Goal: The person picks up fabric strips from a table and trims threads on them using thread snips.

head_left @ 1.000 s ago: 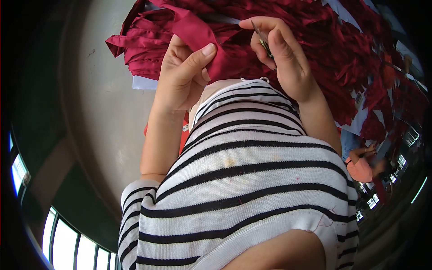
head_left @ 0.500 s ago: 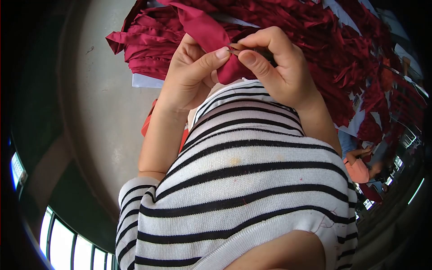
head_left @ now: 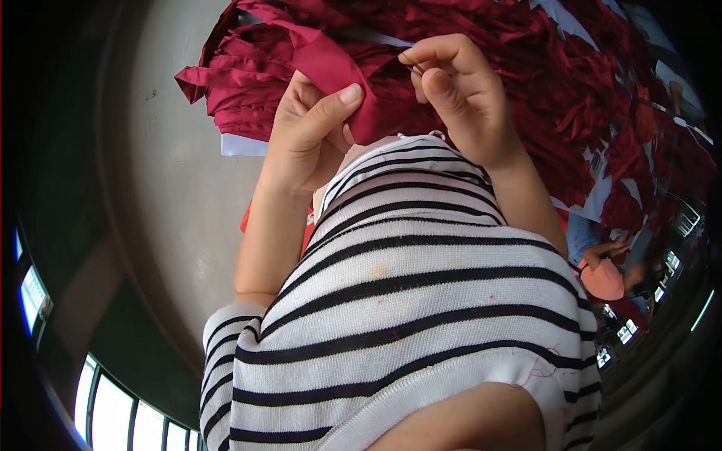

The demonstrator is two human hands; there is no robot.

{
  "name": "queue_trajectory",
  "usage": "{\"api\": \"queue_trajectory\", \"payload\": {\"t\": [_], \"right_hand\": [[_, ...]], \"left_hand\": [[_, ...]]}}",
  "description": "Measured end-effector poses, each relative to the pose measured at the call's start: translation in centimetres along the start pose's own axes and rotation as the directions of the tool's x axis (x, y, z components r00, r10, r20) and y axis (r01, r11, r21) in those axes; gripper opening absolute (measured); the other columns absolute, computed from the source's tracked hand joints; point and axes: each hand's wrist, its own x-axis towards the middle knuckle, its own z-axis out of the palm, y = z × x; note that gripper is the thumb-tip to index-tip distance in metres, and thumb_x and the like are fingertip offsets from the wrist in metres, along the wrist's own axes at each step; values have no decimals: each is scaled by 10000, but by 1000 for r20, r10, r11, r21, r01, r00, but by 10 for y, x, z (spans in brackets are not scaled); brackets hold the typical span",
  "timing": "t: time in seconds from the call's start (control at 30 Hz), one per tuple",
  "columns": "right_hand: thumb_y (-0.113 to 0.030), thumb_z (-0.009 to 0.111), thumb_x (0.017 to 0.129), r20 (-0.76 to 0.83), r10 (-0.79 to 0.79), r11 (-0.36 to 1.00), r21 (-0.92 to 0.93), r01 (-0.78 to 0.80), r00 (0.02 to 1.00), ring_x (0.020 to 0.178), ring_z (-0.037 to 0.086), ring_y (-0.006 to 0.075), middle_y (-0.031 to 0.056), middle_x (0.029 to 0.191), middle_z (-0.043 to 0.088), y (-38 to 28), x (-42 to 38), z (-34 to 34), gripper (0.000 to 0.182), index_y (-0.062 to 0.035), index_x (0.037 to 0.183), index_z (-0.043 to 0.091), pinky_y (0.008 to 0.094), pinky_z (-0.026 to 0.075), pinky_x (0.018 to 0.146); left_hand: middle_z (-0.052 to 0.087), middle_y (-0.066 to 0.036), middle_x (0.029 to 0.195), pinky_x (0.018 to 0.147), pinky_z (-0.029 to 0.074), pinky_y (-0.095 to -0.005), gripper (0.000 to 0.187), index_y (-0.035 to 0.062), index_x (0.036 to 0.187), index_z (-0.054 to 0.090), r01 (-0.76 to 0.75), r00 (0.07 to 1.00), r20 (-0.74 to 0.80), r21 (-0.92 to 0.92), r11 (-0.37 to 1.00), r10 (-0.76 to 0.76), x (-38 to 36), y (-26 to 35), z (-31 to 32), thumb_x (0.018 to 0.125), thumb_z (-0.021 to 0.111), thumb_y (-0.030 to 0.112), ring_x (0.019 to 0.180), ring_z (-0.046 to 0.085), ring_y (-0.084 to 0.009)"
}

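Observation:
My left hand (head_left: 317,124) pinches a dark red fabric strip (head_left: 327,64) between thumb and fingers. The strip runs up and away from the hand towards the pile, and its lower end hangs beside my thumb. To the right, apart from the strip, my right hand (head_left: 466,98) is curled round small thread snips (head_left: 414,69). Only their thin dark tips show between thumb and forefinger; my fingers hide the rest.
A large heap of dark red fabric strips (head_left: 526,98) covers the table beyond my hands, with white sheets (head_left: 598,192) among it. On the left is a grey floor (head_left: 180,203). A person in an orange top (head_left: 602,279) is at the far right.
My right hand has drawn the snips away from the strip, up and to the right. My left hand has shifted slightly left and down, still pinching the strip.

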Motion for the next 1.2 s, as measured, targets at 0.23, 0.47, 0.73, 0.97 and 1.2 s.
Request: {"api": "queue_trajectory", "payload": {"t": [0.23,0.47,0.73,0.97,1.2], "right_hand": [[-227,700,707,233,305,945,-191,-264,924,783,591,184,82,825,606,-7,-5,-14,388,-60,1027,556,301,464,753],[-11,639,679,-463,70,576,-704,-414,884,793,608,188,73,836,625,35,-58,-146,220,-40,888,575,281,466,699],[9,588,698,-827,-386,482,-559,-675,409,828,622,194,66,856,654,-5,-198,-263,214,-29,909,583,272,465,728],[-332,696,712,-896,-443,509,-254,-822,3,675,580,244,122,734,619,0,-262,-250,312,-35,780,632,299,435,641],[-215,645,743,-950,-103,882,50,-469,-295,388,305,59,-48,550,433,18,-309,-261,195,-54,850,619,224,238,363]], "left_hand": [[540,-91,1126,917,416,-411,247,68,1128,465,92,969,244,-173,981,-48,7,40,-18,912,422,183,1053,519,-206],[615,-130,976,825,488,-285,213,-22,954,570,-356,933,144,507,785,330,31,184,-20,896,477,161,879,605,-189],[608,-110,861,769,506,-232,226,-27,913,569,-513,800,190,709,484,569,16,329,-16,862,531,190,752,605,-151],[581,-118,931,796,495,-224,249,-34,941,554,-395,910,192,668,631,366,-3,388,-95,882,498,200,815,580,-136],[614,-96,869,734,508,-209,210,-6,876,595,-420,789,-36,697,581,614,-28,305,-70,838,576,200,729,607,-141]]}}
